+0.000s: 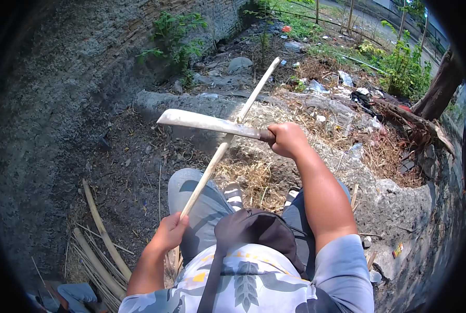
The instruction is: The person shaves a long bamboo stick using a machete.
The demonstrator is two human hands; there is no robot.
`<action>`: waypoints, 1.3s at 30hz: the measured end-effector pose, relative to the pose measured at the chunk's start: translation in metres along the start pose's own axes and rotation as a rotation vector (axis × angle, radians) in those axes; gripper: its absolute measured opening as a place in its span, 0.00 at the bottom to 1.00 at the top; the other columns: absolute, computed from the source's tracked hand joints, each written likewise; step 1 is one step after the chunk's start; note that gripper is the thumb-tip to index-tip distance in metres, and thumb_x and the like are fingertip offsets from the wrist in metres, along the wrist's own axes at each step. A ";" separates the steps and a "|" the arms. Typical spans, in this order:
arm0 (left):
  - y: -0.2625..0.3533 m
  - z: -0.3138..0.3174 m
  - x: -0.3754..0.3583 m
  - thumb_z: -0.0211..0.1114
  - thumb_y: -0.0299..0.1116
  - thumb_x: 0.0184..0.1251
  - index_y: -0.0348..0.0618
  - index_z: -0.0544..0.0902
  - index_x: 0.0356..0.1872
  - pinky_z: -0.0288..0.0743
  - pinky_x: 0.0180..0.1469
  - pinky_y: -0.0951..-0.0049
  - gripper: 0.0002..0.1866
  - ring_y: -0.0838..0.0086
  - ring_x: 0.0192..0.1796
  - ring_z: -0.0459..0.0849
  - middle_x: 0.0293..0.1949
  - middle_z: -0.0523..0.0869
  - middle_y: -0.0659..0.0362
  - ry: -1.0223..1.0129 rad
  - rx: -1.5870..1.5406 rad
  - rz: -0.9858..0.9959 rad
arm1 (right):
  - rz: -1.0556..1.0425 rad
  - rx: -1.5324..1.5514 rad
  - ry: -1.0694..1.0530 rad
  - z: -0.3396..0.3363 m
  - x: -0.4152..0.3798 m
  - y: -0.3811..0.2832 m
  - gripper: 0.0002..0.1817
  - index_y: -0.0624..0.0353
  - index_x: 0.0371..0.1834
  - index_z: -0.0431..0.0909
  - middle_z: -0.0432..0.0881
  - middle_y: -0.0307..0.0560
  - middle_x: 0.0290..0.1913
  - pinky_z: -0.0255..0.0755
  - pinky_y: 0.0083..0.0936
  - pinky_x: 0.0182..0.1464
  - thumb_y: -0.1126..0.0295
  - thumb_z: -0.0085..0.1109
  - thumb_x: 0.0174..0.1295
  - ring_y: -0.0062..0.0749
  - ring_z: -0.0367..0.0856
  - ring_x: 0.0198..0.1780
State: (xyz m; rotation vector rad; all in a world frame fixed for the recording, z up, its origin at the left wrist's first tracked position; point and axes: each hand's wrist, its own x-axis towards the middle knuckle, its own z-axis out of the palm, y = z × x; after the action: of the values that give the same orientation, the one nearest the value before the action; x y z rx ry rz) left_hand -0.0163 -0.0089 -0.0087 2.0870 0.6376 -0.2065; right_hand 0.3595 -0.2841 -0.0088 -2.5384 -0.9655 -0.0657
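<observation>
Your L hand (170,232), lower ctr: fingers closed round stick (218,156). Your R hand (288,140), ctr: fingers wrapped on machete (207,122). Keep edge shallow, L fingers clear.

Site: rough outdoor yard, evidenced by weathered wall (61,99) with exposed brickwork (130,26), bare soil (126,177), scattered plastic litter (346,79), leafy shrubs (407,75) and a tree trunk (441,88).
</observation>
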 end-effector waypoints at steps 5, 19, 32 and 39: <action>0.004 0.002 -0.002 0.55 0.46 0.87 0.41 0.82 0.38 0.69 0.30 0.72 0.20 0.83 0.28 0.74 0.25 0.77 0.68 -0.007 -0.058 -0.047 | 0.090 -0.050 -0.018 -0.010 -0.003 0.001 0.07 0.48 0.37 0.87 0.90 0.53 0.39 0.82 0.48 0.51 0.65 0.68 0.55 0.51 0.90 0.45; 0.007 -0.004 -0.002 0.55 0.46 0.87 0.42 0.81 0.38 0.67 0.27 0.73 0.19 0.83 0.25 0.72 0.24 0.75 0.68 -0.071 -0.167 -0.061 | -0.237 -0.065 0.088 0.002 -0.004 -0.003 0.07 0.50 0.30 0.82 0.86 0.47 0.28 0.79 0.44 0.50 0.66 0.71 0.50 0.49 0.88 0.37; -0.013 0.000 0.007 0.56 0.46 0.87 0.44 0.81 0.39 0.63 0.26 0.77 0.18 0.84 0.23 0.69 0.23 0.74 0.69 -0.099 -0.329 -0.064 | -0.107 -0.060 -0.070 -0.006 -0.005 -0.015 0.08 0.50 0.37 0.85 0.90 0.49 0.37 0.81 0.48 0.51 0.63 0.69 0.56 0.48 0.90 0.44; 0.006 -0.025 0.009 0.56 0.46 0.87 0.45 0.80 0.39 0.61 0.24 0.77 0.17 0.84 0.22 0.68 0.23 0.74 0.68 -0.093 -0.329 -0.060 | -0.377 -0.183 0.170 0.004 -0.006 -0.026 0.07 0.49 0.31 0.82 0.87 0.44 0.27 0.78 0.38 0.48 0.64 0.70 0.52 0.44 0.89 0.35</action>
State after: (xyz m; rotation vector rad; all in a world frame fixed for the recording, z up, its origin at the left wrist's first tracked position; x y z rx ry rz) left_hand -0.0075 0.0121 0.0064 1.7339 0.6325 -0.2155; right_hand 0.3380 -0.2686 -0.0043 -2.4227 -1.4079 -0.4922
